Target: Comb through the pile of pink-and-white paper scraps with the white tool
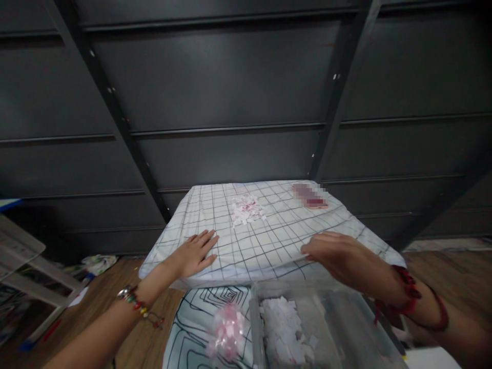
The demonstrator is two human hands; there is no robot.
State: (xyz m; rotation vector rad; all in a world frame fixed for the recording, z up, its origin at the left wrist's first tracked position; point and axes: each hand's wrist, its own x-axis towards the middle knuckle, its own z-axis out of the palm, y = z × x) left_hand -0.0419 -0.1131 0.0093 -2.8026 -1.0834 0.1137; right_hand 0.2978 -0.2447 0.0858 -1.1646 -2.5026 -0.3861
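My left hand [198, 252] lies on the white checked tablecloth [269, 246], palm down with the fingers spread. Over the cloth's front right part, my right hand [332, 252] is closed, thumb and fingertips pinched at the cloth near the table's front edge. The fingertips are partly hidden by the hand itself. Beyond both hands, a loose heap of small white paper slips [248, 209] with pinkish-red marks rests on the cloth. Below my right hand stands a clear plastic box [255, 318] with a pile of white slips [282, 328] in its left part.
A clear bag with pink contents [227, 330] sits on a pale blue, black-lined surface [184, 328] left of the box. A blurred-out flat reddish item [310, 196] lies at the table's back right. Dark panels [230, 92] rise behind; a whitish rack [38, 266] stands left.
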